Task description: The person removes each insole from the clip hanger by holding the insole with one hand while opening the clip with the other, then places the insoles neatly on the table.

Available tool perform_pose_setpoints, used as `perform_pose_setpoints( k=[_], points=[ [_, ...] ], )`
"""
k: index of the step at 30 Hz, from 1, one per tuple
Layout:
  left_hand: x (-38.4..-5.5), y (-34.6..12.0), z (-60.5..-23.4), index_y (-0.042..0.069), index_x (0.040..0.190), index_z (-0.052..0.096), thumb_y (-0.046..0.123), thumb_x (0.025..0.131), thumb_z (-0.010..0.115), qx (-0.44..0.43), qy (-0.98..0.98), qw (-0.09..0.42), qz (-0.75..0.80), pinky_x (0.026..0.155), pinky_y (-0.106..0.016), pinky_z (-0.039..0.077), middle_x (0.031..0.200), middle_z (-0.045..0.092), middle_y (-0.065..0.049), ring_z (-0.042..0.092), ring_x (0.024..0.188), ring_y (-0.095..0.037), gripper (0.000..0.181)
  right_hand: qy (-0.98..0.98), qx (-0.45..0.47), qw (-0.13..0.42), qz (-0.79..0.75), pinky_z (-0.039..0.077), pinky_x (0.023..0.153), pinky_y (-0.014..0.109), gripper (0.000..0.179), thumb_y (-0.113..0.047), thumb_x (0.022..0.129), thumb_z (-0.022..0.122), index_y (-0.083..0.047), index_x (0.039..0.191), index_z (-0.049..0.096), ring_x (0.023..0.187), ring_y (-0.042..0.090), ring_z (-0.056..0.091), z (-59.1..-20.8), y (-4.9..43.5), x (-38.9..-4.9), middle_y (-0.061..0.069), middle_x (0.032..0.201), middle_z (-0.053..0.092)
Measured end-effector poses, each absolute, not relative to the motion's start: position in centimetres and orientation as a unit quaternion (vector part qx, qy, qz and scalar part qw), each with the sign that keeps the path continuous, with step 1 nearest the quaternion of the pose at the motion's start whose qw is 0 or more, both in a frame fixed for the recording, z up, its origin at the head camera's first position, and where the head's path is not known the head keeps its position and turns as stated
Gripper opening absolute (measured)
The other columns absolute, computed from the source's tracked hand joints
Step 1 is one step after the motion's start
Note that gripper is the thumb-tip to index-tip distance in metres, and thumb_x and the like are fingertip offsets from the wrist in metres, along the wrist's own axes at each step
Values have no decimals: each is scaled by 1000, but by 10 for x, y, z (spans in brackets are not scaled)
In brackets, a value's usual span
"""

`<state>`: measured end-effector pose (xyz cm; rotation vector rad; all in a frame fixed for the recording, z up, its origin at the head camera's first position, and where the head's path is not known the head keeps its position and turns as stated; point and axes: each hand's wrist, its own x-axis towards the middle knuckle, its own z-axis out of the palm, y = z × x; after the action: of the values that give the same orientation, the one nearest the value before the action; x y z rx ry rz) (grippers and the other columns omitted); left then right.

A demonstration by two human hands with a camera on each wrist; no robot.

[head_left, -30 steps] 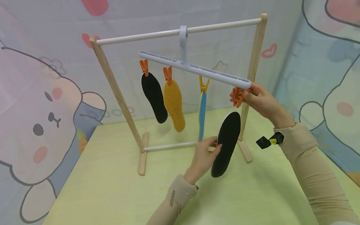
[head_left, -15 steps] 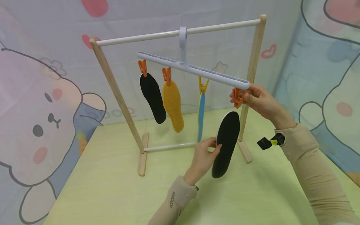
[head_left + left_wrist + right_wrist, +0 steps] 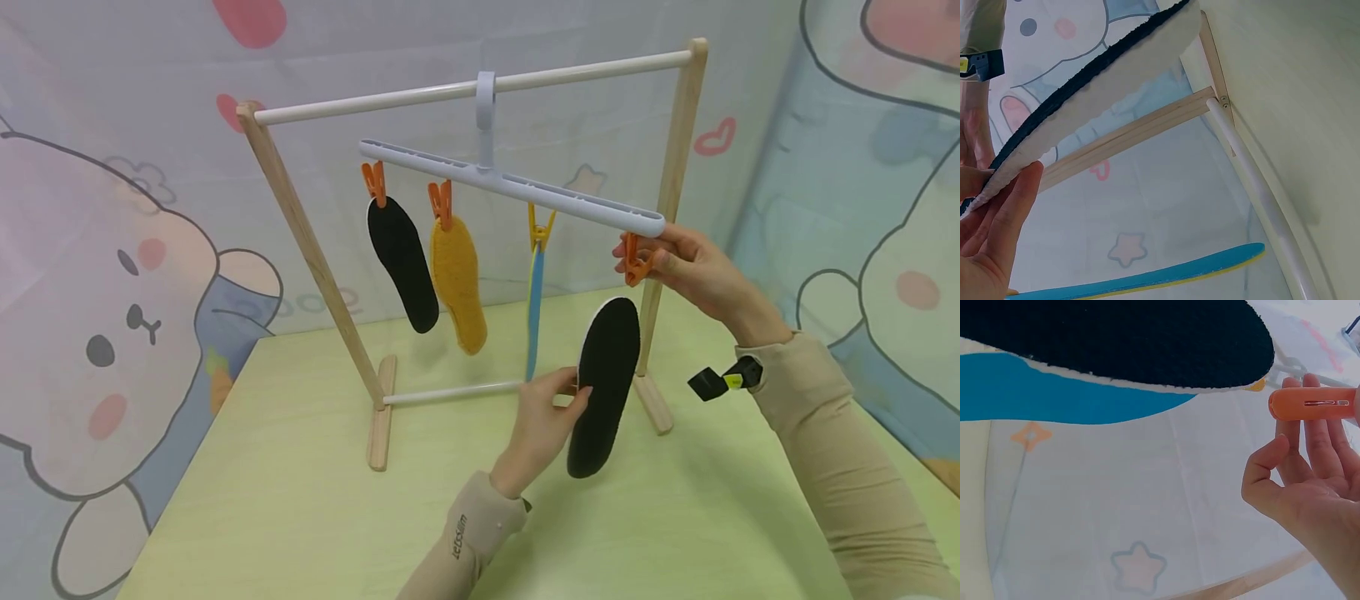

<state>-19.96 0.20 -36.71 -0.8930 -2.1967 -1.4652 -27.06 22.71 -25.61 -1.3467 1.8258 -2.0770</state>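
Observation:
My left hand (image 3: 536, 425) pinches a black insole (image 3: 609, 387) by its left edge, thumb in front. Its pale underside (image 3: 1116, 94) faces the left wrist camera. The insole's top end is just below an orange clothespin (image 3: 636, 260) and apart from it. That clothespin hangs at the right end of a grey hanger bar (image 3: 510, 183), and my right hand (image 3: 701, 279) pinches it with thumb and fingers. Also hanging from the bar are another black insole (image 3: 402, 265) and a yellow insole (image 3: 457, 283) on orange clothespins, plus a blue insole (image 3: 536, 308) on a yellow clothespin (image 3: 540, 233).
The hanger hooks over the white top rod (image 3: 375, 102) of a rack with wooden posts (image 3: 311, 250). Its wooden feet (image 3: 380, 425) stand on a pale green table (image 3: 285, 500). A cartoon-printed cloth (image 3: 360, 50) forms the backdrop.
The hanger's left end has shifted slightly left, carrying the hanging black and yellow insoles with it. The held insole's lower end has moved slightly right; both hands keep their hold.

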Motion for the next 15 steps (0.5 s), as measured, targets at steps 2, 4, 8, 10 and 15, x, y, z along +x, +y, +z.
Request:
perform_pose_setpoints(
  k=[2,4,8,10,15],
  points=[
    [-199,2,-367,0,95,65,3,82,60,-316,-774,176,-520,55,-7,47,87,68,-13,66,75,-20,14,596,-437,31,-673,46,87,24,34,-20,89,48,-4,120,51,100,16,59,-257,227,-271,3,110,61],
    [-199,2,-367,0,94,65,3,82,60,-316,-773,179,-519,55,-7,47,87,68,-13,66,75,-20,14,595,-438,32,-674,45,88,24,35,-20,90,47,-3,120,50,101,16,57,-257,227,-270,3,111,60],
    [-199,3,-368,0,93,65,3,81,60,-318,-772,184,-518,54,-8,47,86,68,-12,66,74,-19,13,592,-430,33,-680,45,88,25,36,-19,90,47,-2,121,49,103,15,55,-256,226,-268,5,111,59],
    [-199,3,-368,0,92,65,3,81,61,-319,-772,188,-517,54,-8,47,85,68,-12,66,73,-20,12,593,-426,34,-683,45,89,25,36,-18,90,45,-1,122,48,103,15,55,-256,226,-267,5,112,59],
    [-198,4,-369,0,92,65,3,81,61,-321,-769,189,-519,54,-9,48,85,69,-13,67,72,-20,12,592,-420,39,-687,44,90,24,37,-18,91,43,-2,125,46,105,15,54,-258,227,-266,6,114,58]
  ],
)
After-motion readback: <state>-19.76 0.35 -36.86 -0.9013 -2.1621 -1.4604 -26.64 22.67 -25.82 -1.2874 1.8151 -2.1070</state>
